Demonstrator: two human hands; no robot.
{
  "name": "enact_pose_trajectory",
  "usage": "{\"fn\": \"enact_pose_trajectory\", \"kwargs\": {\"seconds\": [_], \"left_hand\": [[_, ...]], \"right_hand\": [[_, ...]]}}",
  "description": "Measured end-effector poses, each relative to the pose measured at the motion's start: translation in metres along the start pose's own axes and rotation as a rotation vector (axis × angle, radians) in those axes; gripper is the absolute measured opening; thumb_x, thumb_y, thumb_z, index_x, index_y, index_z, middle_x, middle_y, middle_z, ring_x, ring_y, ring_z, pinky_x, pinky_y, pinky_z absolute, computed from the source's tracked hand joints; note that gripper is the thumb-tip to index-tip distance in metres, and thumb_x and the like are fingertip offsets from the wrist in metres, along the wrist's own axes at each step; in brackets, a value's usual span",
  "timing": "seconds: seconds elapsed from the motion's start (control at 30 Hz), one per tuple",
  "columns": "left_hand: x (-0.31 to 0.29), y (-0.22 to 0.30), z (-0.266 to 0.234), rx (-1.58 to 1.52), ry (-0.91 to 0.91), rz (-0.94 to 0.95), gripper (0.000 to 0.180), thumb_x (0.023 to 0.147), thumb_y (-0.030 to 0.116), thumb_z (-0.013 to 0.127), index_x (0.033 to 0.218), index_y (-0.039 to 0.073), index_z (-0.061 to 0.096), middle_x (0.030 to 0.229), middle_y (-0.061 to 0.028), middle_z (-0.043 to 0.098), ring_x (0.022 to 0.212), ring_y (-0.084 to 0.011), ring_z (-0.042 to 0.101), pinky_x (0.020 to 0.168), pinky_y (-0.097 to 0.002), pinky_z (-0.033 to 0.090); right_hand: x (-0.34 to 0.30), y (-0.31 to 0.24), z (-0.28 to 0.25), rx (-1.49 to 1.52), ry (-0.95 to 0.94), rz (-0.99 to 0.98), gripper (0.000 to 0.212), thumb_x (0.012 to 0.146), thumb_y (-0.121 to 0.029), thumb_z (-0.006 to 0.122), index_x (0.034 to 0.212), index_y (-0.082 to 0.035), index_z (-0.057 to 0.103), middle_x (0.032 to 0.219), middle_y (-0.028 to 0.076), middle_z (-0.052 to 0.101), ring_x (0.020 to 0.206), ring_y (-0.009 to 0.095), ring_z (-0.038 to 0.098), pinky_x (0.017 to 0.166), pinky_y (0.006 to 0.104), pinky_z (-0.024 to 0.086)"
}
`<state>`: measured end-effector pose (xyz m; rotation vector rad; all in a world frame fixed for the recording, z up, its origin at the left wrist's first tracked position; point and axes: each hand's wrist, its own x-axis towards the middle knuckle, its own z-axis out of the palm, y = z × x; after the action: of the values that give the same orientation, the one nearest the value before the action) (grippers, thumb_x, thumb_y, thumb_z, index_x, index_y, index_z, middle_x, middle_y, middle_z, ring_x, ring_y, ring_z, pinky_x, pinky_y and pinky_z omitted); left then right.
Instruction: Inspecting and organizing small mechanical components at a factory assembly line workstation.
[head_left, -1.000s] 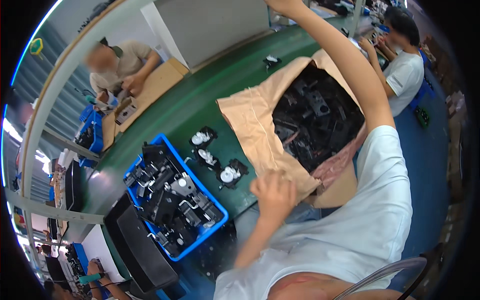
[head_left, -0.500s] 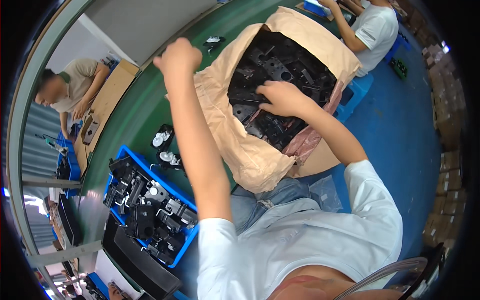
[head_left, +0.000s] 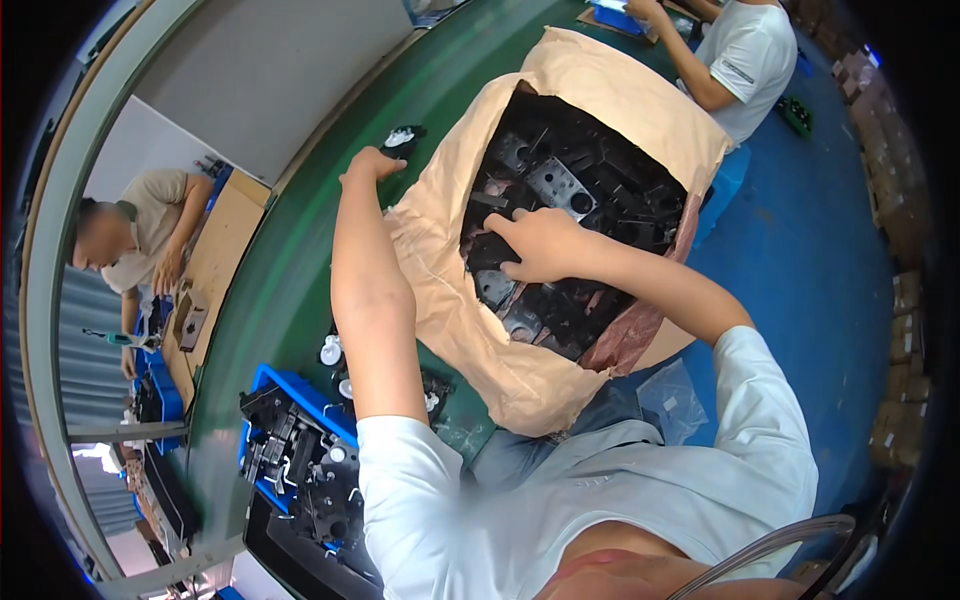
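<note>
A green worktop (head_left: pixel 300 230) stretches beneath my left grip (head_left: pixel 368 166), a grey partition (head_left: pixel 280 70) beyond it, blue floor (head_left: pixel 810 250) well to its right.

Pts (head_left: pixel 560 185) in bag (head_left: pixel 630 80) – bin (head_left: pixel 295 392) to L

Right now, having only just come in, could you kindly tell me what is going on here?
A person has the left hand beside a small black-and-white part on the green bench; whether it is gripped is unclear. The right hand is over the black parts in an opened tan paper wrapping. A blue bin holding more parts is partly hidden by the left sleeve. Two other people are visible, at left and upper right.
</note>
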<state>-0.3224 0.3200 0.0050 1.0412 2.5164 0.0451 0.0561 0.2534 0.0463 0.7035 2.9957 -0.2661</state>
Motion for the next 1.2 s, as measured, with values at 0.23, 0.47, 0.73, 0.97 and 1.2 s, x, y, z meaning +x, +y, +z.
{"fn": "enact_pose_trajectory", "kwargs": {"seconds": [0.23, 0.47, 0.73, 0.97, 1.2], "left_hand": [[-0.008, 0.005, 0.014, 0.154, 0.258, -0.045, 0.054, 0.07, 0.043, 0.077, 0.116, 0.015, 0.069, 0.11, -0.0055, 0.072, 0.098, -0.026, 0.069, 0.081, -0.0411, 0.051], [-0.003, -0.01, 0.021, 0.159, 0.364, -0.22, 0.034, 0.077, 0.025, 0.073, 0.107, 0.009, 0.072, 0.101, -0.0076, 0.073, 0.091, -0.0258, 0.07, 0.082, -0.0411, 0.052], [-0.035, -0.018, 0.005, 0.138, 0.396, -0.101, 0.032, 0.081, 0.024, 0.07, 0.107, 0.006, 0.071, 0.109, -0.0147, 0.071, 0.096, -0.0334, 0.069, 0.079, -0.0439, 0.056], [-0.194, 0.013, -0.037, -0.164, 0.822, 0.061, 0.04, 0.084, 0.039, 0.066, 0.092, 0.0, 0.074, 0.087, -0.0192, 0.072, 0.079, -0.0378, 0.068, 0.069, -0.0448, 0.054], [-0.395, 0.033, 0.03, -1.26, 1.308, 0.343, 0.018, 0.091, 0.017, 0.06, 0.09, 0.0, 0.061, 0.079, -0.0072, 0.063, 0.07, -0.0165, 0.055, 0.069, -0.0286, 0.047]], "right_hand": [[-0.074, 0.031, -0.043, 1.046, 0.338, 0.162, 0.055, 0.087, -0.029, 0.061, 0.136, -0.009, 0.044, 0.101, 0.02, 0.067, 0.065, 0.023, 0.062, 0.058, 0.0353, 0.052], [-0.133, 0.031, -0.022, 2.329, 0.507, -0.336, 0.078, 0.081, -0.017, 0.067, 0.149, -0.01, 0.029, 0.121, 0.026, 0.058, 0.067, 0.015, 0.057, 0.056, 0.0246, 0.049], [-0.143, 0.027, -0.003, 2.15, 0.47, -0.477, 0.097, 0.07, -0.004, 0.071, 0.153, -0.009, 0.021, 0.135, 0.03, 0.05, 0.075, 0.016, 0.06, 0.054, 0.0217, 0.048], [-0.124, -0.001, -0.004, 2.126, 0.446, -0.344, 0.099, 0.069, -0.014, 0.072, 0.153, -0.003, 0.021, 0.133, 0.032, 0.049, 0.09, 0.018, 0.06, 0.077, 0.025, 0.051], [-0.119, -0.039, 0.009, 1.926, 0.391, -0.306, 0.086, 0.08, -0.033, 0.057, 0.15, 0.002, 0.025, 0.122, 0.023, 0.056, 0.095, 0.02, 0.058, 0.092, 0.0313, 0.045]]}}
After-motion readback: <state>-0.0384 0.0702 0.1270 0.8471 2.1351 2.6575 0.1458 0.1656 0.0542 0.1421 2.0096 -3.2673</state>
